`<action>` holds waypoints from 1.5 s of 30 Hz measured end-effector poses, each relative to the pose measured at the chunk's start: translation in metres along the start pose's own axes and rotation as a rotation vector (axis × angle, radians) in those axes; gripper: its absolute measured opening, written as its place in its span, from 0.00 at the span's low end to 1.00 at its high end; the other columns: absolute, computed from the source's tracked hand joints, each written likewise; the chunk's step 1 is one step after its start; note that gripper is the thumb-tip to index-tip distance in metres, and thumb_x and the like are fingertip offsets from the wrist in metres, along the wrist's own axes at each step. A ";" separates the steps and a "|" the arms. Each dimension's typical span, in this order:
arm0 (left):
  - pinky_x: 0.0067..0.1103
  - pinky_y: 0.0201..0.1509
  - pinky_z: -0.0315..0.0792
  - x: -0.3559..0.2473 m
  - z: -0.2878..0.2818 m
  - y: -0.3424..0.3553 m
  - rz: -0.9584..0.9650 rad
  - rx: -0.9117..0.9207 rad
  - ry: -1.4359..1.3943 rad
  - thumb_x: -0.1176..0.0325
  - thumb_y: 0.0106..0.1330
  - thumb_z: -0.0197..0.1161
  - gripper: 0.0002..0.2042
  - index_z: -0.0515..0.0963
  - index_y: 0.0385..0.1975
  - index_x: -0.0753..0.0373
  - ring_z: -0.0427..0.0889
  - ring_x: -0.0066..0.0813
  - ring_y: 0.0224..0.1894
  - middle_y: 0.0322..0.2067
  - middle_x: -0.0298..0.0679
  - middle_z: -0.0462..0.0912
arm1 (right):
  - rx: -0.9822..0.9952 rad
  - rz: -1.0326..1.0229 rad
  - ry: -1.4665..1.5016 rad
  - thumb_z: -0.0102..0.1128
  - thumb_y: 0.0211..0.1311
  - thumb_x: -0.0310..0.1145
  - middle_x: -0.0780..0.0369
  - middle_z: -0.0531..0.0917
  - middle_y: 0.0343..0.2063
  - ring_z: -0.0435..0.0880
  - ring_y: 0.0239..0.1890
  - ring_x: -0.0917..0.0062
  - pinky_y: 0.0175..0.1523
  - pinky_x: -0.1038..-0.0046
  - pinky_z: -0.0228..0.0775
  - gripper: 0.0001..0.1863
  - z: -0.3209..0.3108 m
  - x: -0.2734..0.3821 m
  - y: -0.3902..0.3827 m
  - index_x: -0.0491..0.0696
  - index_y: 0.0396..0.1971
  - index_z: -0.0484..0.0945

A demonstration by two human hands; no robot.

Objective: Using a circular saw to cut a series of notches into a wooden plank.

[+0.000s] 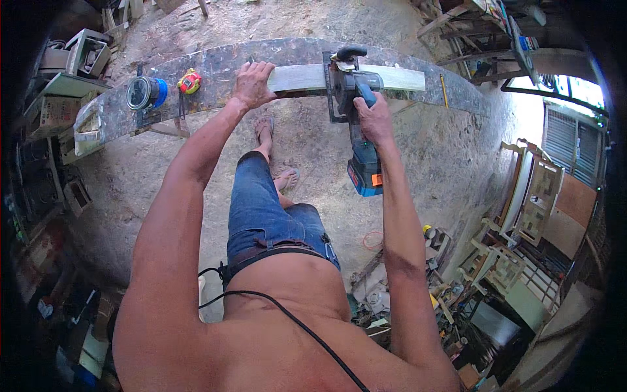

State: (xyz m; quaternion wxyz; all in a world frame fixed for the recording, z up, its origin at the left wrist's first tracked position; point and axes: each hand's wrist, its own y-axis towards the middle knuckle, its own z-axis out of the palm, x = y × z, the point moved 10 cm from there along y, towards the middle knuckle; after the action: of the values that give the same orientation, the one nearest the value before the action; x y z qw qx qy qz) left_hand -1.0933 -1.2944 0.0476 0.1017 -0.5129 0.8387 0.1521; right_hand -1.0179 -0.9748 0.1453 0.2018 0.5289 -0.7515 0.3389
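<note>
A pale wooden board (297,78) lies lengthwise on a worn, paint-stained bench (228,55). At its left end my left hand (251,85) grips and presses the board, fingers over the top and thumb by the near edge. My right hand (375,119) is closed round the handle of a cordless circular saw (349,88) with a blue battery (366,171) at its rear. The saw sits across the board, right of its middle, its base plate over the wood. The blade and any cut are hidden by the saw's body.
Left on the bench are a red-and-yellow tape measure (189,81) and a round can with a blue band (145,93). A yellow pencil-like stick (443,90) lies right of the board. Wood scraps and clutter (483,307) fill the lower right; boxes (59,111) stand at left.
</note>
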 end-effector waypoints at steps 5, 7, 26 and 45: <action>0.42 0.69 0.70 -0.002 -0.003 0.000 -0.002 -0.020 -0.018 0.40 0.52 0.81 0.37 0.77 0.57 0.56 0.85 0.46 0.57 0.49 0.42 0.84 | -0.003 0.051 -0.056 0.68 0.71 0.49 0.41 0.90 0.46 0.90 0.52 0.44 0.58 0.54 0.80 0.30 0.002 -0.010 0.014 0.39 0.59 0.81; 0.43 0.68 0.70 -0.002 -0.002 -0.001 0.004 0.006 -0.028 0.40 0.54 0.81 0.37 0.77 0.57 0.56 0.84 0.46 0.58 0.49 0.43 0.84 | 0.015 0.066 -0.050 0.68 0.71 0.49 0.41 0.90 0.47 0.90 0.52 0.44 0.58 0.54 0.80 0.30 0.004 -0.012 0.017 0.40 0.60 0.81; 0.40 0.70 0.69 -0.001 0.000 0.000 -0.008 0.060 0.009 0.40 0.50 0.83 0.41 0.77 0.60 0.57 0.82 0.40 0.61 0.53 0.40 0.83 | 0.026 0.050 0.034 0.70 0.71 0.47 0.45 0.91 0.41 0.92 0.45 0.53 0.53 0.57 0.81 0.27 0.007 -0.004 0.035 0.38 0.55 0.82; 0.40 0.65 0.71 -0.004 -0.007 0.001 0.009 -0.011 -0.029 0.47 0.50 0.84 0.36 0.77 0.57 0.54 0.84 0.44 0.57 0.49 0.40 0.82 | -0.027 0.004 -0.052 0.70 0.72 0.48 0.51 0.91 0.36 0.93 0.40 0.60 0.49 0.59 0.81 0.25 0.000 0.021 0.071 0.41 0.55 0.85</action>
State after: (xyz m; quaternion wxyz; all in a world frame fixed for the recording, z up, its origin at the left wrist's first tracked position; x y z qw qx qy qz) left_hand -1.0926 -1.2935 0.0555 0.1102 -0.5075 0.8386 0.1643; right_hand -1.0911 -0.9736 0.1380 0.1886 0.5334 -0.7620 0.3151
